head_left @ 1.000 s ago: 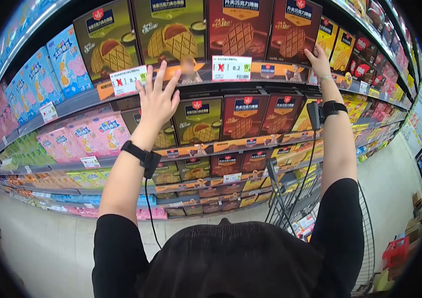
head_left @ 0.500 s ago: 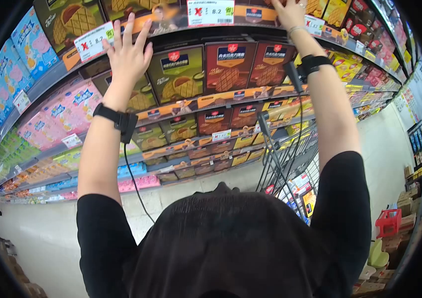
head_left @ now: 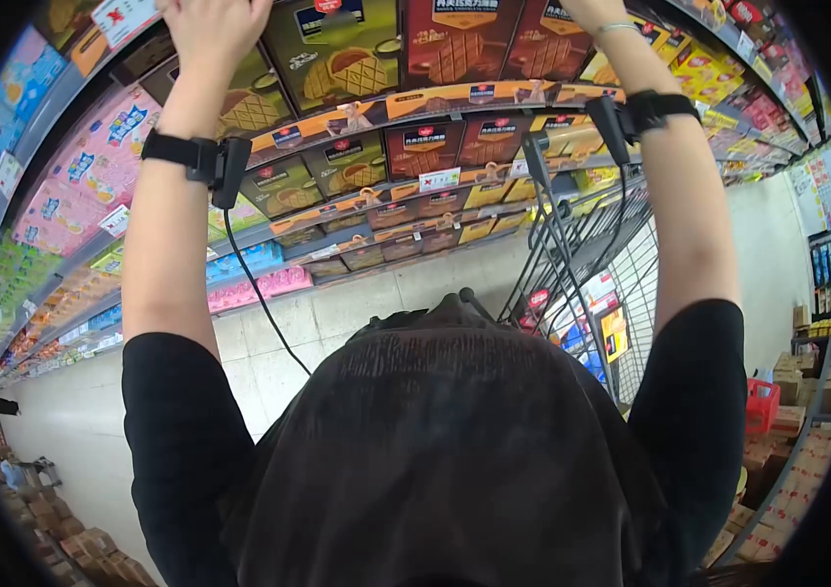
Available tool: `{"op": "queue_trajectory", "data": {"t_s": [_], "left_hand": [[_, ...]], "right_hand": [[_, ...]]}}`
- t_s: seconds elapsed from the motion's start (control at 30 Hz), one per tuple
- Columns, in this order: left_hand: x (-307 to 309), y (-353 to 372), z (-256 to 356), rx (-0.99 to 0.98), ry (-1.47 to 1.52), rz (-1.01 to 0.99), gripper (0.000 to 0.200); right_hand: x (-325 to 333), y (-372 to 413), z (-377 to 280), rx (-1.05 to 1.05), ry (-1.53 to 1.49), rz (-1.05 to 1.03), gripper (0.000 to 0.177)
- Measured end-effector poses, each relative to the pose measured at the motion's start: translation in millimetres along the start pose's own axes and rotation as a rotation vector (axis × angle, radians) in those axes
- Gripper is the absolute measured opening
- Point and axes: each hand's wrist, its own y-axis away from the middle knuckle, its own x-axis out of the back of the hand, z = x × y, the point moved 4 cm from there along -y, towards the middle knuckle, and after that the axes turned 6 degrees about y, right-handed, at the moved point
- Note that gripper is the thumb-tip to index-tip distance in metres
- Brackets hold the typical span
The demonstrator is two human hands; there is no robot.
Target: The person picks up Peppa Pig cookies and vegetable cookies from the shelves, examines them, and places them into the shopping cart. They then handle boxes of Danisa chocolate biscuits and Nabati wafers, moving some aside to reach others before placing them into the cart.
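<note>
At the top edge, left of centre, is my left hand (head_left: 217,27), its fingers partly cut off by the frame. It is in front of the upper shelf, beside a white price tag (head_left: 125,20) and above a green waffle-biscuit box (head_left: 335,61). My right hand (head_left: 599,14) is also cut off at the top edge, nearest to a dark red biscuit box (head_left: 549,41). Another dark red box (head_left: 456,41) stands between the two hands. Whether either hand holds anything is out of sight. Black straps with cabled devices circle both wrists.
A metal shopping cart (head_left: 586,284) with packages in it stands right of centre, close to the shelves. Pink packages (head_left: 88,176) line the left shelves. A red basket (head_left: 762,406) and cardboard boxes (head_left: 807,377) are at the right.
Both hands have moved up in the view, so their fingers are now largely cut off. The shelves have also shifted upwards, and more of the cart shows.
</note>
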Motion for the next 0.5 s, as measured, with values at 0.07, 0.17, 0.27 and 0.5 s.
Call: {"op": "queue_trajectory", "data": {"t_s": [0.07, 0.17, 0.27, 0.5], "left_hand": [[8, -2, 8, 0.009, 0.183, 0.017, 0.047], [9, 0, 7, 0.0, 0.358, 0.05, 0.049], [16, 16, 20, 0.003, 0.602, 0.179, 0.035], [32, 121, 89, 0.225, 0.732, -0.205, 0.031]], "right_hand": [[31, 15, -2, 0.078, -0.243, -0.063, 0.05], [101, 48, -9, -0.112, -0.489, -0.282, 0.043], [129, 104, 21, -0.144, -0.633, -0.355, 0.032], [189, 307, 42, -0.693, -0.765, -1.0, 0.028]]}}
